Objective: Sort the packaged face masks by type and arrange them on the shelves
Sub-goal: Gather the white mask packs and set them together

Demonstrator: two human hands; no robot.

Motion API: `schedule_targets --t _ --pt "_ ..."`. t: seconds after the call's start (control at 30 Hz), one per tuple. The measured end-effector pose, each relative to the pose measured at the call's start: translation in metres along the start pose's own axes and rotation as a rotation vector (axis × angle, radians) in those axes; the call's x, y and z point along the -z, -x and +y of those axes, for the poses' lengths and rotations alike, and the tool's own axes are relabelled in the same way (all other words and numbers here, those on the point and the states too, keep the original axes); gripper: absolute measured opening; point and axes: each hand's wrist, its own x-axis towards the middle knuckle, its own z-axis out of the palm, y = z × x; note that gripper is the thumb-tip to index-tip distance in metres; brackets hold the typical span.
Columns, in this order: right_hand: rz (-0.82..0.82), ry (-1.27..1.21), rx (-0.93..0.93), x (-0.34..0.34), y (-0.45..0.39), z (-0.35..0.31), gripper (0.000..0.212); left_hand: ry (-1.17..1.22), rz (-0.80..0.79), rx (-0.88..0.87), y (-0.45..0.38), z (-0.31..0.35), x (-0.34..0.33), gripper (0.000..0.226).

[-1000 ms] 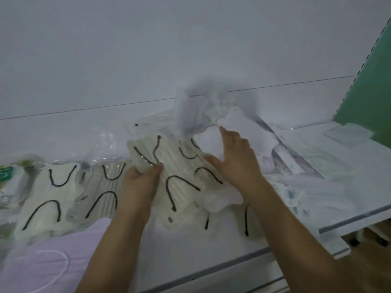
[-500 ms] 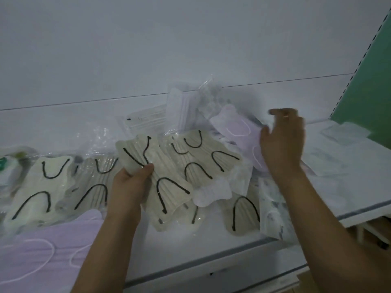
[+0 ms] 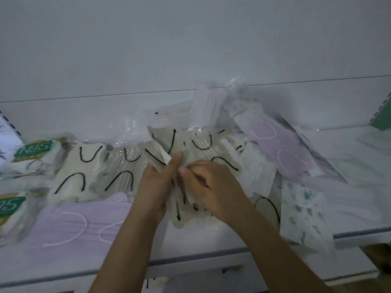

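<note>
Both hands, left hand (image 3: pixel 155 185) and right hand (image 3: pixel 208 188), pinch cream mask packs (image 3: pixel 186 149) mid-shelf (image 3: pixel 211 253). Matching packs (image 3: pixel 69 172) lie sorted leftward; a mixed heap (image 3: pixel 281 153) at right looks unsorted, so roughly half remains.

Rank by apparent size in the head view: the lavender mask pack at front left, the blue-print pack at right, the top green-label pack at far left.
1. Lavender mask pack, though nearest the camera.
2. Blue-print pack.
3. Green-label pack, partly cut off.
</note>
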Motion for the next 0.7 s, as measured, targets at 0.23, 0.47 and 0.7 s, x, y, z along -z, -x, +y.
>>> schedule_targets --t 0.23,0.47,0.7 --pt "0.136 0.44 -0.198 -0.015 -0.006 0.073 0.015 0.043 0.332 -0.009 -0.001 0.012 0.045 0.013" --pt "0.549 -0.026 -0.182 -0.011 0.003 0.036 0.023 0.186 0.266 0.11 0.014 0.01 0.035 0.017" --pt "-0.042 -0.063 0.162 -0.033 0.019 0.002 0.038 0.028 0.248 0.029 0.012 0.008 0.041 0.014"
